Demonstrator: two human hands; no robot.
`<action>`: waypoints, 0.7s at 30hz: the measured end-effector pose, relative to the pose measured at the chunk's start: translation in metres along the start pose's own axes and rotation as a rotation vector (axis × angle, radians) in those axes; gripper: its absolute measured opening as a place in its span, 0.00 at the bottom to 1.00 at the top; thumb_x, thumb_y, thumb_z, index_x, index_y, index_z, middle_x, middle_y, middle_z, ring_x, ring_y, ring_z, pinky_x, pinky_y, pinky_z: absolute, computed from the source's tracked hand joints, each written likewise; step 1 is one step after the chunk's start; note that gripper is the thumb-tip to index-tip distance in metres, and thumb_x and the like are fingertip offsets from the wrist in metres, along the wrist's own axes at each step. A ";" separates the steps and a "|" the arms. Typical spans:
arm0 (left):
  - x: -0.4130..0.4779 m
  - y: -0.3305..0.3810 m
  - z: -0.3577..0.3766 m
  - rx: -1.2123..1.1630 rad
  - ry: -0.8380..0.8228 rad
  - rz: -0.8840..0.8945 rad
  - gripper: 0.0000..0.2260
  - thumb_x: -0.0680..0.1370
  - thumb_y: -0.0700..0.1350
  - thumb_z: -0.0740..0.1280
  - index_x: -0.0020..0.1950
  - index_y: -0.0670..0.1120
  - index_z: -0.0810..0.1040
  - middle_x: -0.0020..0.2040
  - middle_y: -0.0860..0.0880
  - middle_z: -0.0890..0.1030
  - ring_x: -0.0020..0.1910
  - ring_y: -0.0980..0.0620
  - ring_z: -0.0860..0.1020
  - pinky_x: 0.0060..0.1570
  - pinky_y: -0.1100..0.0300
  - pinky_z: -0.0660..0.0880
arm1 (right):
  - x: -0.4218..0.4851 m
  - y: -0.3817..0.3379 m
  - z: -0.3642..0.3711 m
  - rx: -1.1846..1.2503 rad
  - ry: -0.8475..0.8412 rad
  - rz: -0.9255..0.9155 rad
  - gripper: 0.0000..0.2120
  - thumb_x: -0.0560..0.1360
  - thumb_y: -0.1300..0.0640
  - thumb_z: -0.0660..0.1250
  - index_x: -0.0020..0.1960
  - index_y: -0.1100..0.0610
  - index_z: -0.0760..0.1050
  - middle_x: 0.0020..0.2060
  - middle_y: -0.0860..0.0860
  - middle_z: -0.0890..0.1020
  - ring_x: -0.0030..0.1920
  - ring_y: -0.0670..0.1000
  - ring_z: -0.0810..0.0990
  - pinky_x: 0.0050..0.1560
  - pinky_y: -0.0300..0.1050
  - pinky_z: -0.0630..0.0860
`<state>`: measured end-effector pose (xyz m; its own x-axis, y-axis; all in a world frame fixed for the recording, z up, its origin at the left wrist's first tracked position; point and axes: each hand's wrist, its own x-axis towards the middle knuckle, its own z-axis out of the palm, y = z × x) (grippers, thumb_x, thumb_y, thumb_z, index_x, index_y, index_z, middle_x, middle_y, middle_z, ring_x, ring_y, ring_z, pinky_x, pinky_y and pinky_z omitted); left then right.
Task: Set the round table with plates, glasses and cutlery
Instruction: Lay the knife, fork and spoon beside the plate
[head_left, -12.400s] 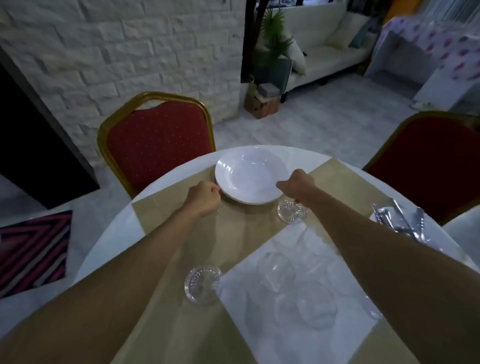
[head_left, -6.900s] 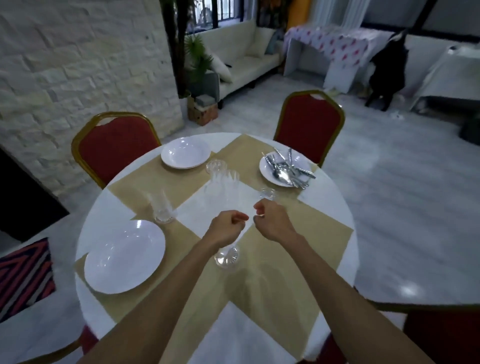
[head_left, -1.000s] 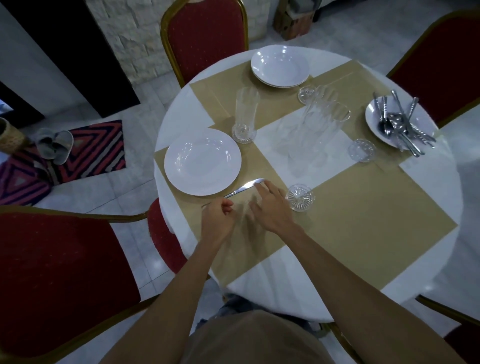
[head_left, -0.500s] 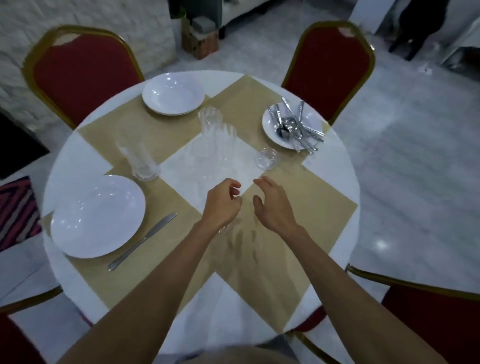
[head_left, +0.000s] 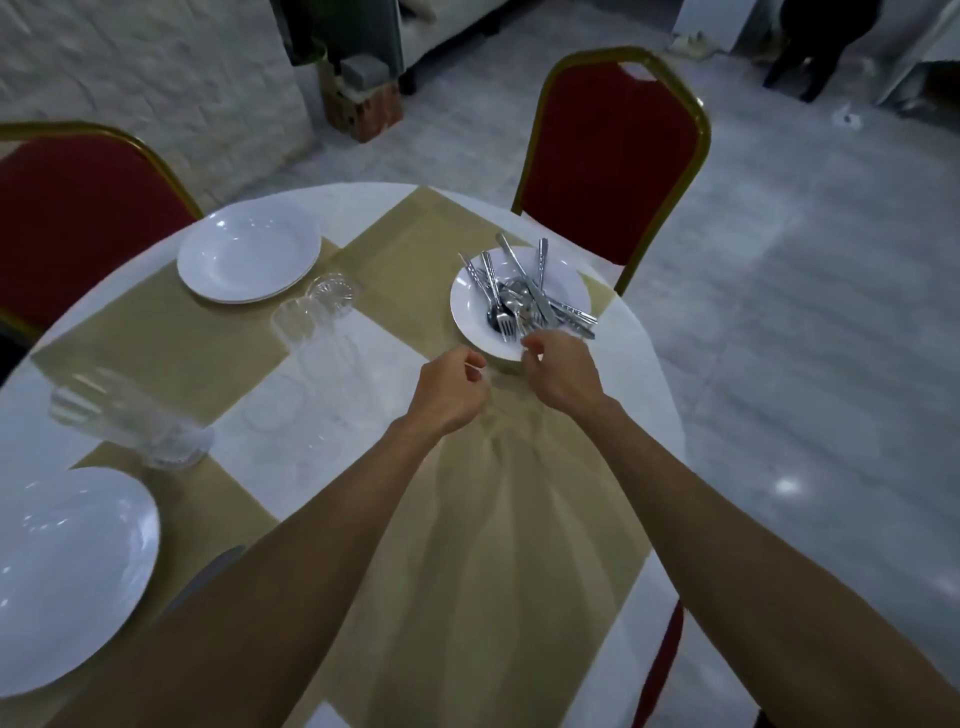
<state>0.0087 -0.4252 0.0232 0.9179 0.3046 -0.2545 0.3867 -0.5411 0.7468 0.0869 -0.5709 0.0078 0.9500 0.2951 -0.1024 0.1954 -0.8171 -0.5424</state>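
A white plate (head_left: 466, 312) piled with forks, spoons and knives (head_left: 524, 299) sits at the far right of the round table (head_left: 644, 395). My right hand (head_left: 563, 371) is at its near rim, fingers curled onto the cutlery ends; a grip is not clear. My left hand (head_left: 451, 391) hovers just left of it, loosely curled and holding nothing. Another white plate (head_left: 248, 257) lies at the far left, a third (head_left: 67, 571) at the near left with a knife (head_left: 208, 574) beside it, partly under my left arm. Clear glasses (head_left: 311, 332) stand mid-table, one tall glass (head_left: 130, 423) near the left plate.
Red chairs with gold frames stand behind the cutlery plate (head_left: 618, 150) and at the far left (head_left: 78, 208); another chair's red edge (head_left: 660, 670) shows at the lower right. Beige runners cross the white cloth. A grey tiled floor lies to the right.
Both hands have moved from the middle of the table to the cutlery plate. The right hand's fingers have gone from spread to curled at the cutlery. The view has shifted right.
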 end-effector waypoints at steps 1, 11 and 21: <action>0.007 -0.001 0.001 0.010 0.004 -0.015 0.11 0.76 0.44 0.66 0.57 0.47 0.79 0.50 0.51 0.82 0.50 0.54 0.79 0.42 0.67 0.69 | 0.013 0.002 0.003 -0.012 -0.005 -0.010 0.12 0.76 0.59 0.62 0.53 0.57 0.83 0.50 0.56 0.84 0.52 0.59 0.81 0.50 0.54 0.79; 0.047 -0.021 0.001 0.059 0.029 -0.082 0.11 0.77 0.42 0.65 0.58 0.48 0.80 0.55 0.50 0.82 0.53 0.52 0.79 0.51 0.63 0.71 | 0.109 -0.010 0.042 -0.302 -0.017 -0.183 0.12 0.76 0.52 0.63 0.49 0.55 0.83 0.48 0.55 0.83 0.54 0.57 0.78 0.59 0.50 0.74; 0.048 -0.027 -0.008 0.035 0.046 -0.083 0.10 0.78 0.41 0.65 0.58 0.47 0.81 0.54 0.51 0.83 0.53 0.54 0.79 0.52 0.65 0.72 | 0.140 -0.025 0.054 -0.499 -0.072 -0.119 0.13 0.77 0.54 0.64 0.59 0.59 0.76 0.56 0.58 0.80 0.60 0.60 0.77 0.61 0.51 0.72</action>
<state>0.0420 -0.3899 -0.0045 0.8779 0.3849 -0.2850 0.4645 -0.5393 0.7024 0.2025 -0.4827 -0.0377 0.8985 0.4192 -0.1305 0.4100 -0.9074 -0.0920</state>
